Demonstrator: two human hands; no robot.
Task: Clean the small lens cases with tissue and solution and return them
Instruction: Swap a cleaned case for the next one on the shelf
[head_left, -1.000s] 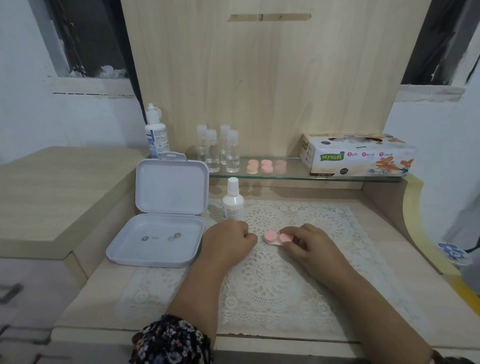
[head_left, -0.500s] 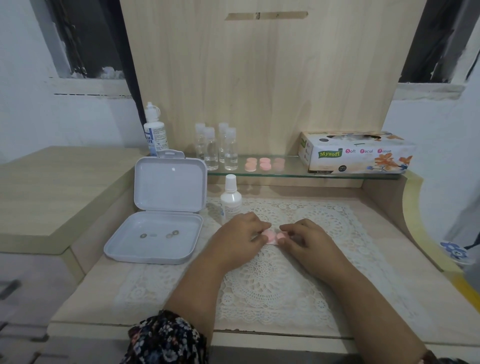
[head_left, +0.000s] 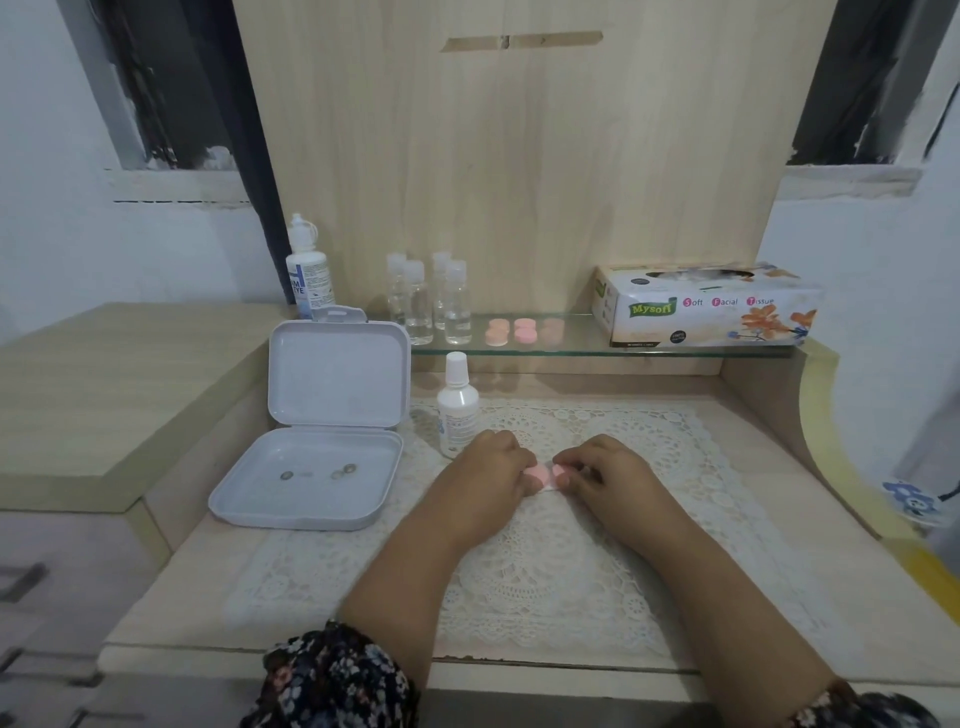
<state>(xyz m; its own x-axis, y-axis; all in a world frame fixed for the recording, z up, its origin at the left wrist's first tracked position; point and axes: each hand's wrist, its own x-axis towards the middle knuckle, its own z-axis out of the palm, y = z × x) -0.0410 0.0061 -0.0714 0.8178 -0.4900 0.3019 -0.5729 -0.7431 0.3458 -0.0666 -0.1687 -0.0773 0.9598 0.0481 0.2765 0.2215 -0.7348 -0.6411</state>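
A small pink lens case (head_left: 545, 474) lies on the white lace mat (head_left: 545, 571) at the middle of the table. My left hand (head_left: 491, 467) pinches its left cap and my right hand (head_left: 605, 467) pinches its right cap; most of the case is hidden by fingers. A white solution bottle (head_left: 457, 408) stands upright just behind my left hand. More pink lens cases (head_left: 524, 331) sit on the glass shelf (head_left: 571, 351). A tissue box (head_left: 706, 306) rests at the shelf's right end.
An open white plastic box (head_left: 322, 431) with two lenses in its base lies left of the mat. Several clear small bottles (head_left: 428, 306) and a larger labelled bottle (head_left: 307, 270) stand on the shelf's left. A wooden back panel rises behind.
My left hand moved right from beside the case to grip its left cap. Both hands now close on the case, which shifted slightly away from me.
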